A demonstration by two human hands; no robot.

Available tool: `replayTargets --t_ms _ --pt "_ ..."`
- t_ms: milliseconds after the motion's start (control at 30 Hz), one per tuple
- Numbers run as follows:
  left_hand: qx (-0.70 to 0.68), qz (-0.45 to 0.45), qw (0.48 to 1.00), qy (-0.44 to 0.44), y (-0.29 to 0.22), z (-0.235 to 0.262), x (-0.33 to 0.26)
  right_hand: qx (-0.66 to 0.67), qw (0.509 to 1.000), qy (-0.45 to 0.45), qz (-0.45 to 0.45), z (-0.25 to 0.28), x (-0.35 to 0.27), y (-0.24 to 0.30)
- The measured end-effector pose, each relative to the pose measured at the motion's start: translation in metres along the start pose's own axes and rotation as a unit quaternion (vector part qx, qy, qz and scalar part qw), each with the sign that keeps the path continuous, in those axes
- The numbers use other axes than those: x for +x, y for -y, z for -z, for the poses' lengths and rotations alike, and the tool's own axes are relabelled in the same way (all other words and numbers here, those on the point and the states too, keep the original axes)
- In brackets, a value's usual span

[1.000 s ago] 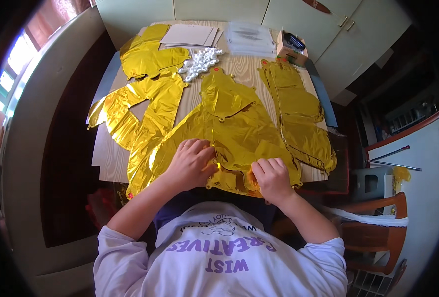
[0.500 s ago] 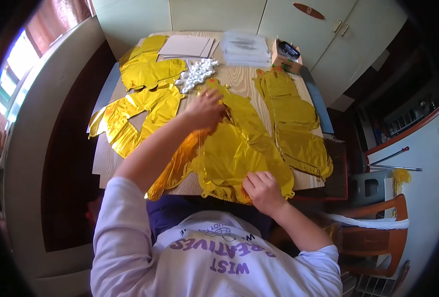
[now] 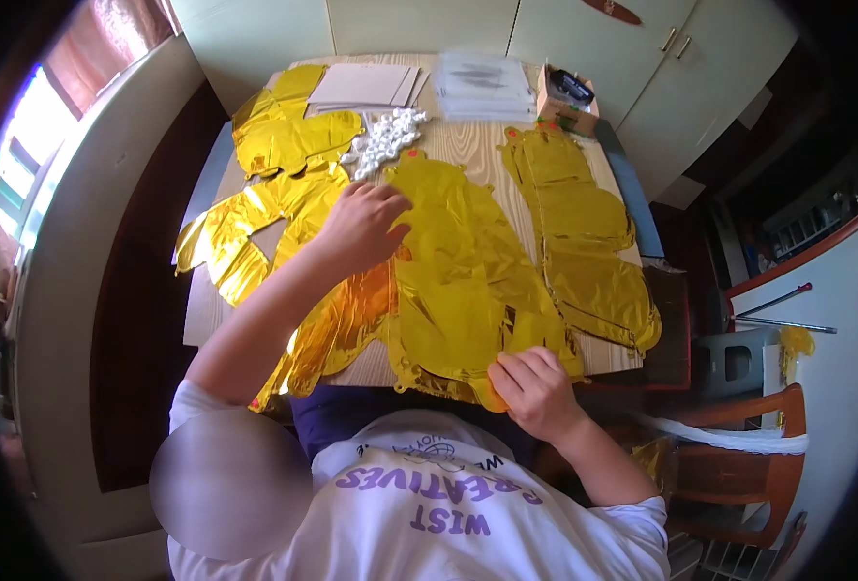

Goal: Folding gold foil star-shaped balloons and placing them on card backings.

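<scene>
A flat, uninflated gold foil balloon (image 3: 448, 261) lies in front of me, its lower end at the table's near edge. My right hand (image 3: 537, 389) is closed on that near edge, fingers pinching the foil. My left hand (image 3: 363, 223) is over the balloon's upper left side, fingers loosely bent and thumb apart, with nothing seen in it; part of the foil is hidden beneath. Beside it, an orange-tinted gold foil part (image 3: 351, 315) spreads left and hangs at the table edge. More flat gold foil pieces (image 3: 293, 140) lie at the far left.
Another gold foil balloon (image 3: 584, 228) lies along the right of the wooden table (image 3: 463, 145). At the back are white small lumps (image 3: 390, 136), cardboard sheets (image 3: 363, 85), clear plastic bags (image 3: 485, 87) and a small box (image 3: 566, 102). A wooden chair (image 3: 738, 465) stands at right.
My left hand has moved left and toward me, and its fingers have spread. The middle balloon's foil lies flatter and smoother. My right hand, still on the near edge, has shifted slightly right and toward me.
</scene>
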State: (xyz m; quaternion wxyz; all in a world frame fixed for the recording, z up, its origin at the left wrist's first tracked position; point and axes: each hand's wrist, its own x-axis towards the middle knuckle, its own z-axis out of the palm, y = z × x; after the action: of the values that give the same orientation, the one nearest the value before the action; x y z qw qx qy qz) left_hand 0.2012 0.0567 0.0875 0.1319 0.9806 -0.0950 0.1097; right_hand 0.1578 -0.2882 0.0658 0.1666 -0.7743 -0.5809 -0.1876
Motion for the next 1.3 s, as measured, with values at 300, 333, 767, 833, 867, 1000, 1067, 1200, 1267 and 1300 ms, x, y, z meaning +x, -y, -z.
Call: replayTargets --t_ms 300,333,767,833,867,1000,1067,1200,1267,1300 --pt "-0.066 -0.072 0.994 -0.041 -0.023 -0.030 -0.080 -0.006 0.998 0.057 0.024 -0.017 -0.005 0.018" --pt "-0.064 -0.084 0.994 -0.033 -0.028 -0.032 -0.083 -0.004 0.998 0.063 0.019 -0.016 -0.006 0.021" --pt "-0.078 -0.086 0.993 0.003 -0.040 -0.042 -0.099 0.238 0.904 0.028 -0.355 -0.014 -0.086 0.068" --pt "-0.072 -0.084 0.994 -0.007 -0.040 -0.047 -0.100 0.436 0.701 0.003 -0.565 -0.036 -0.101 0.074" --pt "-0.069 -0.083 0.994 -0.007 -0.041 -0.047 -0.100 0.526 0.609 -0.051 -0.591 -0.038 -0.095 0.071" --pt "-0.062 -0.091 0.994 0.001 -0.040 -0.044 -0.099 0.581 0.502 -0.151 -0.622 -0.035 -0.055 0.068" --pt "-0.068 -0.089 0.994 0.002 -0.039 -0.046 -0.099 0.573 0.492 -0.156 -0.636 -0.034 -0.050 0.071" --pt "-0.068 -0.092 0.993 -0.006 -0.038 -0.049 -0.101 0.586 0.476 -0.160 -0.636 -0.032 -0.049 0.080" --pt "-0.071 -0.090 0.993 -0.006 -0.039 -0.049 -0.102 0.601 0.455 -0.174 -0.633 -0.026 -0.040 0.084" --pt "-0.073 -0.087 0.994 -0.005 -0.041 -0.048 -0.103 0.612 0.437 -0.182 -0.634 -0.022 -0.035 0.087"
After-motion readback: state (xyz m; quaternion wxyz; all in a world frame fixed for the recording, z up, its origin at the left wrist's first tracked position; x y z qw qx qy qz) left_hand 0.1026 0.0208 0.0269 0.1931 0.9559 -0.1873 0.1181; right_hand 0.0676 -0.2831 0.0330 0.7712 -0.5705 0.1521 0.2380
